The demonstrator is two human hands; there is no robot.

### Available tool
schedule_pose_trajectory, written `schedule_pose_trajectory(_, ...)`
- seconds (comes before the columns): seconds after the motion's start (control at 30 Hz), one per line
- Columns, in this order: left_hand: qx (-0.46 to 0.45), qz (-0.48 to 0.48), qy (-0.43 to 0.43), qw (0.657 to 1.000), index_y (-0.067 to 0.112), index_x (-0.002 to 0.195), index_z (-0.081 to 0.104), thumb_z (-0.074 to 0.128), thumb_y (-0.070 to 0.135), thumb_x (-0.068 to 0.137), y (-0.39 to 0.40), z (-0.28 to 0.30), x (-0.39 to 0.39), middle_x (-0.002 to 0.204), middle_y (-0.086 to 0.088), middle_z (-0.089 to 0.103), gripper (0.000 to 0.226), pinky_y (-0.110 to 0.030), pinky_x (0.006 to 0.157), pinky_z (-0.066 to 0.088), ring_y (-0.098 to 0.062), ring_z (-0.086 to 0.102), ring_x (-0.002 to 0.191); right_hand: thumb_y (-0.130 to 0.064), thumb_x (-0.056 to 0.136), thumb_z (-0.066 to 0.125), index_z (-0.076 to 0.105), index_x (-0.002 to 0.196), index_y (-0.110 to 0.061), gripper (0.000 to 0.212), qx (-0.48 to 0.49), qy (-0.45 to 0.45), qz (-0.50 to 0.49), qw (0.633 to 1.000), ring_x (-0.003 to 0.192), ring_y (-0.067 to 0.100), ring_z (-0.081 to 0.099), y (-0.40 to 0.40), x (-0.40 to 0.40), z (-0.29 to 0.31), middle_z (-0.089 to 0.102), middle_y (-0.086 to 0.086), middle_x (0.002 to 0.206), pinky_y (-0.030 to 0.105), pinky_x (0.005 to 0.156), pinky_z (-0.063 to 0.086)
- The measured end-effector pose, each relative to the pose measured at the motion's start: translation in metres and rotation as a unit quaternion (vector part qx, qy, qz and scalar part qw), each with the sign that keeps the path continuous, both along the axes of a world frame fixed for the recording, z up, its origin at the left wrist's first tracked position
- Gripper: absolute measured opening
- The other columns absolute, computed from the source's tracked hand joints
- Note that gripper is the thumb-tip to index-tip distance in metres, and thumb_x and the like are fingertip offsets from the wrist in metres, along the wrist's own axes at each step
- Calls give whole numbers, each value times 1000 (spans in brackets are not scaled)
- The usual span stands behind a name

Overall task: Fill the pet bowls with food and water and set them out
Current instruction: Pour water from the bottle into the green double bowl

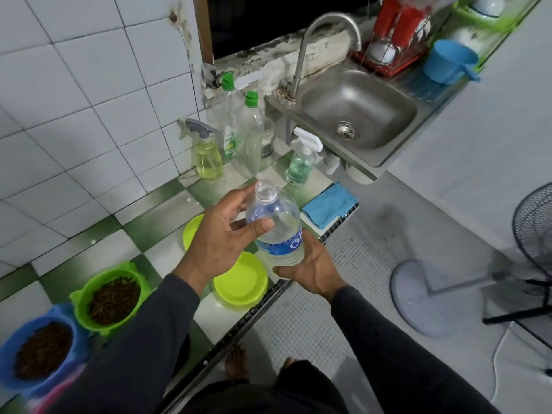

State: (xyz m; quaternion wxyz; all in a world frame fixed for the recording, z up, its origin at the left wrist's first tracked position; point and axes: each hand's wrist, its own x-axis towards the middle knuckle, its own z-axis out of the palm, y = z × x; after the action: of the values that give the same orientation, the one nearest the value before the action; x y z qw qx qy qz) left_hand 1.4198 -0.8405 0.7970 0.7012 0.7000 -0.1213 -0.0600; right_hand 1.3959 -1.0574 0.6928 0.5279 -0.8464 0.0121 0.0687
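Holding an uncapped water bottle [276, 227] above two empty lime-green bowls [240, 282] on the tiled floor, the right hand [309, 268] cups its base with fingers curled under, while the left hand [222, 234] pinches its shoulder between thumb and fingers. The bottle's long axis runs nearly upright, mouth tilted slightly away toward the sink [358, 112]. With no cap on, a quick tip could likely slosh water past the shallow bowl's rim onto the tiles. The green bowl [112, 297] and blue bowl [41, 351] already hold kibble, left of the empty ones.
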Motion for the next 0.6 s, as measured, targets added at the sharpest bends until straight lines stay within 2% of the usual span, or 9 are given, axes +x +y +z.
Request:
schedule_pose_trajectory(0.07,-18,11,5,1000,16,140,58,79,19,84,-6,1,-15,133,6,70,60,-42,100,57,-17,64,127,-12,61,97,56,118,-10,70,-10,-10,17,1000,92,0,67,-8,-13,1,68,-4,105,12,75,51)
schedule_pose_trajectory(0.2,-40,22,9,999,15,138,60,79,21,85,-19,0,-44,129,4,72,57,-37,99,57,-18,66,123,-29,61,98,58,118,-17,70,-45,-20,52,997,98,7,68,-27,-39,4,70,-5,110,22,82,56)
schedule_pose_trajectory(0.3,-47,42,13,998,19,135,62,82,31,83,-32,-2,-69,128,6,72,57,-32,99,56,-16,67,122,-27,62,96,56,122,-19,72,-54,-8,76,996,98,3,69,-42,-59,7,71,-9,110,17,80,55)
schedule_pose_trajectory(0.43,-54,59,25,997,22,132,64,82,43,79,-49,-11,-100,130,5,71,60,-38,101,55,-18,66,123,-15,64,96,56,126,-10,73,-40,0,102,994,98,-1,67,-64,-87,1,71,-3,112,10,81,51)
schedule_pose_trajectory(0.53,-67,76,47,994,20,133,65,85,57,74,-59,-22,-122,132,3,71,72,-39,102,54,-21,66,124,-19,66,96,57,127,-12,72,-43,5,118,992,99,-5,66,-76,-107,-2,71,-6,113,9,83,50)
schedule_pose_trajectory(0.6,-71,82,63,992,15,133,65,86,55,73,-65,-33,-134,131,-1,71,75,-46,105,53,-26,66,123,-25,66,96,57,125,-14,72,-51,9,123,991,101,-4,66,-84,-119,-7,70,-8,114,12,87,51)
